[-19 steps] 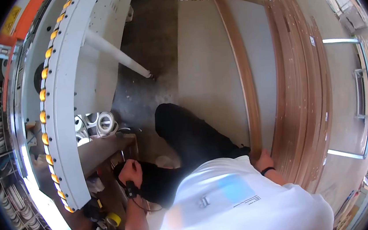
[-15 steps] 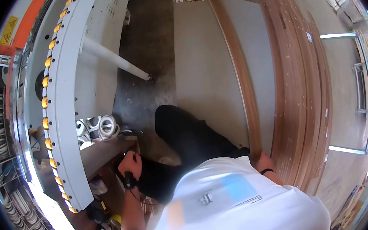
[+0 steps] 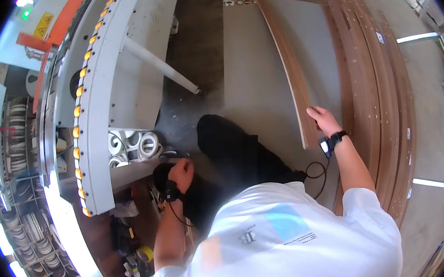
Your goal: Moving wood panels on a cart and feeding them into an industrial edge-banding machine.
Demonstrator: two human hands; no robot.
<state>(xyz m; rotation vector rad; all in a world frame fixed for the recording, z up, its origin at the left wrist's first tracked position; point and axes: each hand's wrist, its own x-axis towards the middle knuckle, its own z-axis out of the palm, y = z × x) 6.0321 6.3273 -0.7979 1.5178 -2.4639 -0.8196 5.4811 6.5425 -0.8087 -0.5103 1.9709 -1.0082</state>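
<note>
My right hand (image 3: pixel 326 120) grips a long brown wood-grain board (image 3: pixel 291 73) close to its near end. That end is lifted above a large grey panel (image 3: pixel 251 55) lying on the floor; the board's far end runs past the panel's far edge. The thumb shows on the board, while the other fingers are partly hidden. My left hand (image 3: pixel 183 175) is curled closed by my bent left leg, and no object shows in it. Dark bands with small devices and cables sit on both wrists.
Several more brown boards (image 3: pixel 368 71) lie side by side right of the panel. A grey machine with a yellow roller rail (image 3: pixel 90 98) stands at left. White edging coils (image 3: pixel 149 144) and a brown shelf with yellow tape (image 3: pixel 145 254) are below it. A metal frame (image 3: pixel 436 186) is far right.
My right hand has come up and forward from beside my hip, lifting the board's near end. My left hand stays curled. The whole view has shifted slightly.
</note>
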